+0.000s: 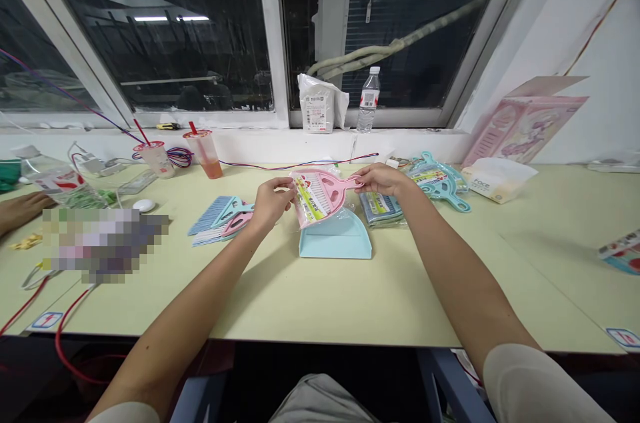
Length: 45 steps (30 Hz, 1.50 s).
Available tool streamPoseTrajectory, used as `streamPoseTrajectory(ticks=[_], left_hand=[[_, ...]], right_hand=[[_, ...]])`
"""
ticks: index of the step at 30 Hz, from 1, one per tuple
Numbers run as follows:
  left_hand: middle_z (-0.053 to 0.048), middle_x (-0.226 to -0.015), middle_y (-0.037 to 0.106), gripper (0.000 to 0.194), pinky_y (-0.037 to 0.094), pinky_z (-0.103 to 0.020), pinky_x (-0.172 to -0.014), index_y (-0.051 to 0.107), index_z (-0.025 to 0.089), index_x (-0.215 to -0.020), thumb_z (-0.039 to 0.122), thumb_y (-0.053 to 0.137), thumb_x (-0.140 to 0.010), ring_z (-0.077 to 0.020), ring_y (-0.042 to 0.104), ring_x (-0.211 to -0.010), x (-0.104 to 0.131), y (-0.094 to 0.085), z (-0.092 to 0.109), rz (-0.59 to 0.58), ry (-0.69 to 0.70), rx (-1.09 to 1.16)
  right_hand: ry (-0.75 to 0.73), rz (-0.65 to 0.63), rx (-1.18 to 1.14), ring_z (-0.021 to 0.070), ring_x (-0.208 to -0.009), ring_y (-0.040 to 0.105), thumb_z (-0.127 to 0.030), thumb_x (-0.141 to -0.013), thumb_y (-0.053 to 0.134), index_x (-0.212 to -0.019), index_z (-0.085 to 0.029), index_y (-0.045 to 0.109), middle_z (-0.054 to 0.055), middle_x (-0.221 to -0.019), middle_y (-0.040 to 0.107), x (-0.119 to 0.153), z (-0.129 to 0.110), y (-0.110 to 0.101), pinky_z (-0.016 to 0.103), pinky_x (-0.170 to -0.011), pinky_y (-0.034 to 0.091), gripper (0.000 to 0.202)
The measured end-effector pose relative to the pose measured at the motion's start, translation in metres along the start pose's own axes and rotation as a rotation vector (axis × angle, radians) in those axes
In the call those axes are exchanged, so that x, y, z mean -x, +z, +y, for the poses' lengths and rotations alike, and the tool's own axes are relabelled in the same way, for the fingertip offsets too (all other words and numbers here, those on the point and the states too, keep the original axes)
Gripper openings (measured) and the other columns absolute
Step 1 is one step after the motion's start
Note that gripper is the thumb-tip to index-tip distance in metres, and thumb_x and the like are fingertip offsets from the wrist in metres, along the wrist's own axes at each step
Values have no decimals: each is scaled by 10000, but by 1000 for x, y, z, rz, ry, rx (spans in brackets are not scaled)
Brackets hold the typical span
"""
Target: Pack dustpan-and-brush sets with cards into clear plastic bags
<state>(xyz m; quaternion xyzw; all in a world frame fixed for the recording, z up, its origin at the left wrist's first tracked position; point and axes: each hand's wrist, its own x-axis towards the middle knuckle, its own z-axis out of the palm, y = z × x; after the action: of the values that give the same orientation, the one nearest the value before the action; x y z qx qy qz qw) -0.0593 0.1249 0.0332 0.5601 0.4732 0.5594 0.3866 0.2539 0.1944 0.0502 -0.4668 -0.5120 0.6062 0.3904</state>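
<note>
A pink dustpan and brush set (327, 193) in a clear wrapper with a yellow-green label is raised above the table between my hands. My left hand (273, 201) pinches the wrapper at its left edge. The handle end on the right is gripped by the fingers of my right hand (383, 179). Just below it lies a light blue dustpan (336, 239), unwrapped. Left of my left hand, a blue brush (220, 211) and a pink brush (237, 223) lie together. Wrapped blue sets (440, 183) are piled beyond my right wrist; another wrapped set (381, 208) lies partly behind it.
Two drink cups (204, 153) with red straws stand at the back left. A water bottle (369, 99) and a white package (320, 103) sit on the sill. Right are a tissue pack (500, 179) and a pink box (530, 126). Another person's hand (25, 209) rests at far left.
</note>
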Motion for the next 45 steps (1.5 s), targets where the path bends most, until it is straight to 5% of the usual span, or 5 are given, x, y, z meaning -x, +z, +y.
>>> streamPoseTrajectory(ticks=[5, 21, 28, 38, 45], left_hand=[[-104, -1026, 690, 320, 403, -239, -425, 701, 140, -1038, 192, 747, -725, -115, 619, -561, 1, 1, -3, -43, 44, -45], [-162, -1417, 557, 1068, 383, -221, -443, 372, 262, -1566, 166, 858, -620, -41, 559, -510, 16, -1, 23, -307, -74, -101], [-160, -1590, 359, 970, 406, -199, -403, 448, 342, -1524, 131, 825, -656, -51, 602, -590, 8, -8, 9, -319, 19, -136], [-143, -1526, 369, 551, 428, -259, -391, 689, 202, -1186, 241, 849, -660, -96, 606, -639, -2, -5, -15, -341, 10, -272], [-150, -1325, 512, 512, 546, -387, -856, 658, 155, -1219, 379, 775, -774, -189, 641, -848, 1, -4, -7, 0, 93, -594]], right_hand=[[-3, 9, 0, 197, -765, 735, 94, -748, 695, -838, -91, 742, 131, -856, 763, -2, 1, -3, 313, -743, 662, 211], [-8, 109, -50, 194, -743, 728, 138, -745, 664, -822, -94, 683, 99, -806, 720, 0, -2, -8, 342, -733, 670, 245], [-10, 79, -44, 187, -761, 723, 142, -768, 609, -849, -68, 712, 109, -824, 724, 0, -2, -9, 327, -750, 665, 247], [-4, 92, -50, 205, -757, 726, 135, -736, 646, -814, -86, 690, 110, -803, 723, -5, 3, -12, 341, -728, 664, 239], [0, 204, -101, 189, -752, 720, 155, -724, 591, -821, -109, 647, 75, -772, 699, -4, 0, -11, 349, -733, 672, 287]])
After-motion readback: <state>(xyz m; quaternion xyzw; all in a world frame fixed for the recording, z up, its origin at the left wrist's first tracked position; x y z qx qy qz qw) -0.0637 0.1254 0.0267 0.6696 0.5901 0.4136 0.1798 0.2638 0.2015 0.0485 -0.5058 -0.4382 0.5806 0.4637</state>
